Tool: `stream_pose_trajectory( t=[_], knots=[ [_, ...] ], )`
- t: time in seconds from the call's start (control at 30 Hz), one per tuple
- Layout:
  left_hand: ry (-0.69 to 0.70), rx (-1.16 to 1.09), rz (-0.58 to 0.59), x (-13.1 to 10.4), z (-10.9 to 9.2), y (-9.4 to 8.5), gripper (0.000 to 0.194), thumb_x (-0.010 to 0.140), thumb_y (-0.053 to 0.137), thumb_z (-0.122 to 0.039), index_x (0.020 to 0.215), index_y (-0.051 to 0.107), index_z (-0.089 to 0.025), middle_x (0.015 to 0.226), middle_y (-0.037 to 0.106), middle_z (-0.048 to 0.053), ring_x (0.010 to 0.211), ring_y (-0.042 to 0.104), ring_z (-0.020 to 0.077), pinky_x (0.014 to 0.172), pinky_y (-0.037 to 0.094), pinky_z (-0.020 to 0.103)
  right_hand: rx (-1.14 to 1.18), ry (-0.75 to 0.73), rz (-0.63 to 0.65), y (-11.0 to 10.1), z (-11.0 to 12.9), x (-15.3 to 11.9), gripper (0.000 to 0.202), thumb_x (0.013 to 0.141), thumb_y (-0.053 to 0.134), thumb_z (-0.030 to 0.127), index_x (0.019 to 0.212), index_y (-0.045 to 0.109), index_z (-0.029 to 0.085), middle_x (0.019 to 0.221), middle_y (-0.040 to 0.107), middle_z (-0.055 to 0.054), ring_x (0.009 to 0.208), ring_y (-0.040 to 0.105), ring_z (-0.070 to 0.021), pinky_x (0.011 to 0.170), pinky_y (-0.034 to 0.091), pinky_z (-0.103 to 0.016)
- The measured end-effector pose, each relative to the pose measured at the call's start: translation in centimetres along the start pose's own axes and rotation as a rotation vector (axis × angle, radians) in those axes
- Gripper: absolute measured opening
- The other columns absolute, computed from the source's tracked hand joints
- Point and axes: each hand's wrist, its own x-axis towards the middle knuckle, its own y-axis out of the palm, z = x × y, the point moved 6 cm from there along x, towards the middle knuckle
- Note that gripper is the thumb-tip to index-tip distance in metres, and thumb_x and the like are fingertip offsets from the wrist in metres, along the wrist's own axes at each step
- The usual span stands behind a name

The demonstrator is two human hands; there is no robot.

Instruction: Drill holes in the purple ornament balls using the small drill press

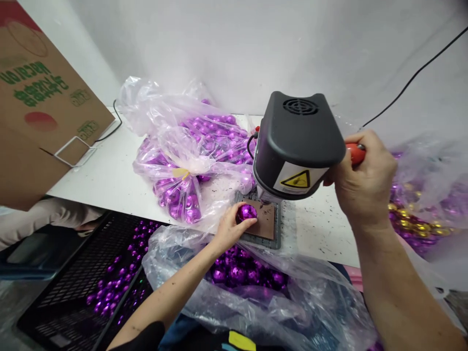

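Between the thumb and fingers of my left hand (234, 224) is a shiny purple ball (247, 212), held over the brown pad on the base plate (268, 222) of a bench press. My right hand (365, 180) is closed around the red-knobbed lever (355, 154) at the press's right side. The press head (300, 141) has a black housing with a round vent and a yellow warning label. Its lower tip stands just right of the ball, above the pad. An open clear plastic bag of purple balls (241, 273) lies in front of me, below the base.
Tied clear bags of purple balls (183, 195) lie behind and left on the white table (106, 180). A black crate (73, 273) with small purple balls stands lower left. A cardboard box (44, 107) is at far left, another person's leg (32, 222) below it. Gold and purple balls (413, 219) sit right.
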Motion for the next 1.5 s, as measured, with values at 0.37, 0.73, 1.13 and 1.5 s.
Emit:
stream_pose_trajectory(
  t=[0.37, 0.73, 1.13, 1.5],
  knots=[
    [0.311, 0.334, -0.089, 0.9, -1.0, 3.1, 0.05, 0.079, 0.083, -0.034, 0.122, 0.06, -0.021, 0.116, 0.069, 0.007, 0.111, 0.06, 0.0272, 0.11, 0.037, 0.049, -0.011, -0.008, 0.027, 0.1, 0.1, 0.0, 0.031, 0.089, 0.058, 0.047, 0.083, 0.053, 0.017, 0.058, 0.05, 0.007, 0.044, 0.048, -0.0032, 0.045, 0.038, -0.017],
    [0.336, 0.36, 0.012, 1.2, -1.0, 3.8, 0.046, 0.09, 0.07, -0.036, 0.13, 0.052, -0.022, 0.126, 0.065, 0.009, 0.126, 0.055, 0.028, 0.123, 0.022, 0.056, 0.023, -0.006, 0.025, -0.1, 0.4, 0.0, 0.029, 0.087, 0.061, 0.044, 0.081, 0.054, 0.017, 0.058, 0.048, 0.008, 0.043, 0.048, -0.0029, 0.041, 0.038, -0.015],
    [0.338, 0.398, 0.022, 1.0, -1.2, 3.8, 0.045, 0.091, 0.067, -0.034, 0.13, 0.05, -0.02, 0.129, 0.062, 0.011, 0.13, 0.051, 0.0299, 0.121, 0.025, 0.059, -0.336, -0.524, -0.206, -1.7, 2.2, -6.6, 0.005, 0.088, 0.064, 0.02, 0.089, 0.06, 0.016, 0.074, 0.057, 0.005, 0.059, 0.044, -0.0006, 0.058, 0.037, -0.016],
    [0.295, 0.411, 0.04, 1.1, -0.9, 4.0, 0.043, 0.09, 0.067, -0.033, 0.128, 0.05, -0.021, 0.13, 0.061, 0.011, 0.128, 0.052, 0.0295, 0.121, 0.028, 0.057, -0.3, -0.471, -0.175, -1.1, 1.5, -10.0, 0.015, 0.087, 0.059, 0.016, 0.101, 0.061, 0.022, 0.076, 0.061, 0.0, 0.066, 0.057, -0.0106, 0.061, 0.048, -0.026]
  ],
)
